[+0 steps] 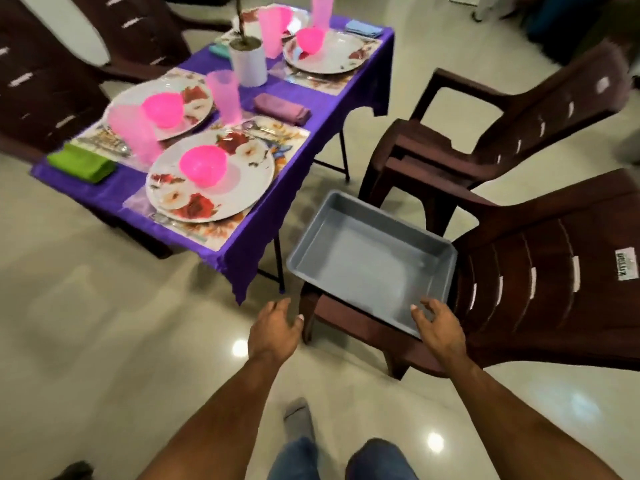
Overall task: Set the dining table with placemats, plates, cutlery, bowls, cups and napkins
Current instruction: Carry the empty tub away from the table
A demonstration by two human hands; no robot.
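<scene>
We look down on a pale tiled floor point(104, 323) on which stands a dining table point(242, 237) draped in a purple cloth. To its right stand two dark brown plastic chairs; the nearer chair point(540, 292) carries a grey rectangular tray point(367, 261) on its seat, the farther chair point(502, 133) stands behind it. More brown chairs point(41, 81) line the far left side.

On the table we see four place settings. The nearest floral plate point(207, 199) rests on a floral placemat point(277, 140) and holds a pink bowl point(202, 166). A second plate point(162, 105) and a third plate point(325, 51) each hold a pink bowl as well. Pink tumblers point(225, 95) stand among the plates. A green napkin point(81, 164) lies at the near left corner, a purple napkin point(282, 109) near the middle. Cutlery appears to lie beside the plates, though blur prevents certainty. A white plant pot point(247, 62) occupies the centre.

The left hand point(273, 330) hovers over the floor, fingers relaxed, holding nothing. The right hand point(438, 323) reaches over the tray's near corner, fingers spread, gripping nothing.
</scene>
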